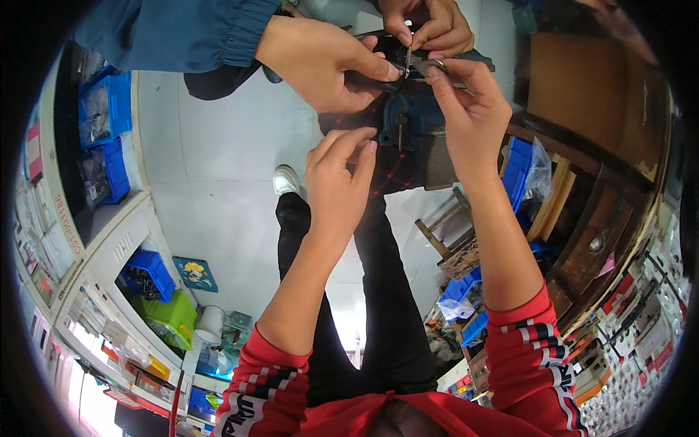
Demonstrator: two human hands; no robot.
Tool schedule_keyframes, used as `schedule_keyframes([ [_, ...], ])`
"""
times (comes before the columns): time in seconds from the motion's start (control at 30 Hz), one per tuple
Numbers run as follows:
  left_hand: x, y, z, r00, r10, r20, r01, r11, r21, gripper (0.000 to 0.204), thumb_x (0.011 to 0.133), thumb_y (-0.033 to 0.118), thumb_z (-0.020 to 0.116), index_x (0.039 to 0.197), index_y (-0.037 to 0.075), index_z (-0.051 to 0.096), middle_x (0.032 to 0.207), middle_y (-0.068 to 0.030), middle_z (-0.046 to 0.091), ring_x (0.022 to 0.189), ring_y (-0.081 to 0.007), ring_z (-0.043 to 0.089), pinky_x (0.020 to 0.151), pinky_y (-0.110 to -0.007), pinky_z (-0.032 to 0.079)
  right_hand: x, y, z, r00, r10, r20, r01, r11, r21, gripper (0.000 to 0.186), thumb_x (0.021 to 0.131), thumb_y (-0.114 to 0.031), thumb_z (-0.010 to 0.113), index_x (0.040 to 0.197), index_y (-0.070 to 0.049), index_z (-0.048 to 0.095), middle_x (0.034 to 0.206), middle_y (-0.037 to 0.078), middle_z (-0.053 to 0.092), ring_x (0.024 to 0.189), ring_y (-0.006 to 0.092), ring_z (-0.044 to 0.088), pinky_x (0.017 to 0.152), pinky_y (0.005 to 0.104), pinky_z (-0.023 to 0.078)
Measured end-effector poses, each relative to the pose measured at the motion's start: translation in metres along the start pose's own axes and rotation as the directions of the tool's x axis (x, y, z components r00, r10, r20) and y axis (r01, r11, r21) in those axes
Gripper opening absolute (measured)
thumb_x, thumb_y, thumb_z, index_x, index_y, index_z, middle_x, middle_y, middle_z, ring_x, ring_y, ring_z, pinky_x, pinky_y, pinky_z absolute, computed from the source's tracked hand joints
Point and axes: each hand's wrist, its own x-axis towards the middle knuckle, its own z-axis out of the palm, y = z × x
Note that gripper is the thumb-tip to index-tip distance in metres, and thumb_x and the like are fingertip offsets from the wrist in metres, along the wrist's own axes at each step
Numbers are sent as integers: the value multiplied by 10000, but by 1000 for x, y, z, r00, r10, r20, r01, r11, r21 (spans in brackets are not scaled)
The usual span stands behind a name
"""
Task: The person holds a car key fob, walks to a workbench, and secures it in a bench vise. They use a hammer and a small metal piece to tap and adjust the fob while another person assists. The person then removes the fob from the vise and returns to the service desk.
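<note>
My right hand pinches a small curved metal piece at the top centre. My left hand hovers lower, beside the vise, its fingers loosely bent and holding nothing that I can see. Another person in a blue sleeve has one hand gripping a black object and the other hand pinching a small thin piece, both close to my right fingertips. Beneath these hands stands a dark blue bench vise on a dark support with red lines.
Shelving with blue bins and a green bin lines the left. A wooden cabinet, more bins and a wooden stool are on the right. A patterned board lies at lower left.
</note>
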Motion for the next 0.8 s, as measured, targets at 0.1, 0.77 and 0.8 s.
schedule_keyframes([
  [0.1, 1, 1, 2, 1000, 6, -4, -6, 1000, 4, 140, 820, 47, 602, 940, -15, 638, 779, -92, 582, 656, -162, 518, 630, -262, 424, 0, -1, 1, 999, -30, 15, 31, 999, -28, 137, 793, -16, 662, 908, 16, 594, 815, 61, 649, 731, 98, 630, 691, 239, 521],
  [0.77, 0, 6, 3, 1000, 13, -18, -13, 1000, 6, 117, 811, 84, 617, 915, 46, 652, 791, -44, 608, 632, -166, 564, 704, -285, 393, 5, -3, 0, 995, -89, 37, 94, 982, -165, 122, 781, -13, 664, 884, -1, 599, 804, 82, 644, 704, 142, 636, 664, 251, 523],
  [0.8, 0, 6, 4, 1000, 0, -18, 1, 1000, 8, 111, 809, 104, 622, 909, 73, 658, 794, -20, 617, 627, -167, 588, 746, -295, 378, 5, -3, 0, 995, -92, 40, 98, 977, -188, 124, 779, -10, 664, 885, -3, 600, 805, 82, 644, 705, 145, 638, 665, 252, 521],
])
